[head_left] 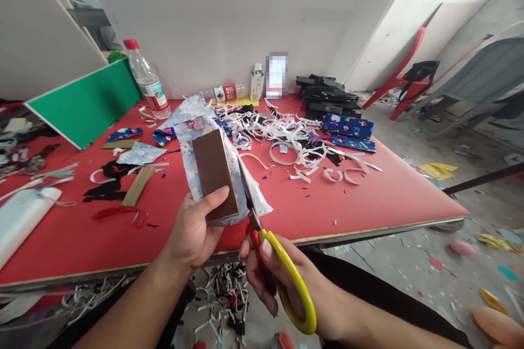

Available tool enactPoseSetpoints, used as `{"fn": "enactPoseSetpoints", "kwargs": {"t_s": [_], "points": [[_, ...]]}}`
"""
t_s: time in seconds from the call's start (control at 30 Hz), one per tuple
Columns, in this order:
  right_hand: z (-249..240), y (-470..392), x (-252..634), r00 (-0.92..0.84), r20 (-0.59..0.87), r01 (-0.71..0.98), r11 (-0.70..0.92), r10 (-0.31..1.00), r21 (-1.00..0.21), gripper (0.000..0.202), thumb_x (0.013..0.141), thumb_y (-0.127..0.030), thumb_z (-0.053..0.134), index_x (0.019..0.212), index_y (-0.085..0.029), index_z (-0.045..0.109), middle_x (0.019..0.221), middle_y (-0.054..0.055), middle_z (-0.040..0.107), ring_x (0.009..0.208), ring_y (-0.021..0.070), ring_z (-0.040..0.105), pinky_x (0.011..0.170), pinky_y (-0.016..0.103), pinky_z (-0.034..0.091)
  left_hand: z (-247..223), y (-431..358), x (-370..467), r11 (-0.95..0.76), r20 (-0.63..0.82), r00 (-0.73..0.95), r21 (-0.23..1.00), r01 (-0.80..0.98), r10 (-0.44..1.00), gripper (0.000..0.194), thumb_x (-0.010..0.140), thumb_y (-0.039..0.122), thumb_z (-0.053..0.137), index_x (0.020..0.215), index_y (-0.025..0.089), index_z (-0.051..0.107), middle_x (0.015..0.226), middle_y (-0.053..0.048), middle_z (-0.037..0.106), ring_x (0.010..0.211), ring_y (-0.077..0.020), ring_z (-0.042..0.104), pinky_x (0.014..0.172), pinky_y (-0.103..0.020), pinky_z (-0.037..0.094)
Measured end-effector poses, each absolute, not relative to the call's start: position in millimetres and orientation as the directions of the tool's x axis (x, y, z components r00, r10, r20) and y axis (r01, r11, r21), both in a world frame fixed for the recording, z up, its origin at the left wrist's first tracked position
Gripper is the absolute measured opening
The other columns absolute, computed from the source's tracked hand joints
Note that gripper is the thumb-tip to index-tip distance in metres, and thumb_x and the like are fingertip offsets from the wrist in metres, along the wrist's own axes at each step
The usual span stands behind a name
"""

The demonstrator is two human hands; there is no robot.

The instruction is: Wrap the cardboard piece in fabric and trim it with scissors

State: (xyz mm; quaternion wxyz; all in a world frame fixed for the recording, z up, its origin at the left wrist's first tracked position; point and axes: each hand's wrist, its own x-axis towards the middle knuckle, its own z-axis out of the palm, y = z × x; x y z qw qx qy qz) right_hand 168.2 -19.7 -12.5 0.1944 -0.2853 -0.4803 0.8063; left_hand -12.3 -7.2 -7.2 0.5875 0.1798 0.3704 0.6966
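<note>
One brown slab, rectangular, tilted, raised above the near part of a red bench; taken as the reference for all places below. One light-blue floral cloth, lying behind the brown slab, showing past its left side and far end, with a white flap spread to its right. One left hand, at the near end of the brown slab: thumb flat on the face, other fingers underneath and partly hidden, gripping slab and cloth together. One pair of scissors, yellow and red handles, just right of the brown slab, blades along the cloth's right side; how far the blades stand apart cannot be told. One right hand, near and right of the brown slab, fingers curled around the scissor handles.

Beyond the brown slab and to its right: one loose heap of white strips; one black stack; two dark-blue patterned pieces.

Beyond it: one bottle lying on its side; one small upright container; one upright blurred screen.

Left of it: one tan strip; farther off, one red-capped bottle, upright, and one green panel.
</note>
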Motion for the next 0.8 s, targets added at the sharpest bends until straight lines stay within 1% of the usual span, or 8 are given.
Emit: {"fn": "enactPoseSetpoints", "kwargs": {"t_s": [0.2, 0.3, 0.37, 0.43, 0.5, 0.6, 0.7, 0.8], "points": [[-18, -22, 164, -0.763, -0.311, -0.045, -0.526, 0.567, -0.849, 0.065, 0.093, -0.084, 0.051, 0.105, -0.02, 0.055, 0.062, -0.007, 0.053, 0.043, 0.0071, 0.042, 0.044, 0.021, 0.033, -3, -7, -10, -0.043, -0.176, -0.268, 0.759, -0.649, 0.947, 0.043, 0.072, 0.02, 0.092, 0.113, 0.021, 0.079, 0.09, -0.004, 0.084, 0.079, -0.0189, 0.081, 0.075, -0.023, 0.067], [-20, -21, 165, -0.769, -0.293, -0.062, -0.523, 0.568, -0.85, 0.068, 0.09, -0.086, 0.052, 0.106, -0.02, 0.055, 0.064, -0.007, 0.053, 0.044, 0.0068, 0.042, 0.045, 0.021, 0.034, -1, -10, -10, -0.025, -0.186, -0.256, 0.761, -0.648, 0.949, 0.035, 0.071, 0.021, 0.092, 0.104, 0.02, 0.08, 0.088, -0.003, 0.084, 0.075, -0.0195, 0.08, 0.069, -0.024, 0.067], [-19, -18, 167, -0.772, -0.251, -0.08, -0.481, 0.585, -0.873, 0.068, 0.091, -0.085, 0.051, 0.104, -0.019, 0.056, 0.07, -0.005, 0.055, 0.049, 0.007, 0.045, 0.049, 0.022, 0.036, 0, -12, -11, 0.013, -0.19, -0.21, 0.77, -0.638, 0.959, 0.027, 0.072, 0.023, 0.091, 0.095, 0.018, 0.08, 0.085, -0.004, 0.083, 0.067, -0.0203, 0.078, 0.06, -0.026, 0.067], [-17, -16, 169, -0.768, -0.22, -0.079, -0.429, 0.602, -0.9, 0.066, 0.093, -0.085, 0.048, 0.098, -0.019, 0.056, 0.074, -0.003, 0.056, 0.052, 0.0072, 0.045, 0.051, 0.023, 0.037, 1, -14, -10, 0.066, -0.191, -0.139, 0.785, -0.616, 0.972, 0.021, 0.074, 0.027, 0.09, 0.088, 0.016, 0.079, 0.076, -0.005, 0.081, 0.056, -0.02, 0.074, 0.05, -0.027, 0.064], [-15, -14, 169, -0.767, -0.212, -0.059, -0.397, 0.605, -0.916, 0.066, 0.094, -0.085, 0.045, 0.09, -0.02, 0.055, 0.07, -0.003, 0.054, 0.051, 0.0073, 0.044, 0.049, 0.023, 0.035, 3, -15, -10, 0.092, -0.186, -0.097, 0.796, -0.598, 0.978, 0.02, 0.076, 0.03, 0.088, 0.084, 0.014, 0.078, 0.068, -0.004, 0.077, 0.047, -0.0182, 0.069, 0.046, -0.028, 0.062], [-13, -14, 165, -0.761, -0.228, -0.052, -0.407, 0.607, -0.912, 0.067, 0.093, -0.086, 0.045, 0.091, -0.02, 0.054, 0.062, -0.006, 0.052, 0.046, 0.0073, 0.043, 0.046, 0.023, 0.034, 4, -15, -8, 0.07, -0.189, -0.137, 0.798, -0.598, 0.972, 0.021, 0.074, 0.029, 0.09, 0.085, 0.015, 0.078, 0.07, -0.004, 0.078, 0.05, -0.0169, 0.071, 0.054, -0.026, 0.064], [-15, -16, 162, -0.758, -0.25, -0.064, -0.451, 0.602, -0.89, 0.068, 0.092, -0.087, 0.046, 0.097, -0.02, 0.055, 0.058, -0.007, 0.052, 0.04, 0.007, 0.041, 0.042, 0.022, 0.031, 4, -15, -6, 0.054, -0.205, -0.186, 0.796, -0.603, 0.961, 0.03, 0.07, 0.026, 0.092, 0.095, 0.017, 0.079, 0.077, -0.004, 0.081, 0.06, -0.0174, 0.075, 0.059, -0.024, 0.065], [-13, -14, 163, -0.759, -0.289, -0.038, -0.484, 0.583, -0.874, 0.072, 0.084, -0.092, 0.052, 0.092, -0.02, 0.053, 0.059, -0.007, 0.052, 0.04, 0.0064, 0.04, 0.042, 0.022, 0.029, 2, -15, -7, 0.04, -0.185, -0.194, 0.817, -0.576, 0.963, 0.039, 0.069, 0.028, 0.094, 0.104, 0.019, 0.078, 0.083, -0.004, 0.083, 0.067, -0.0191, 0.077, 0.062, -0.025, 0.066]]}}
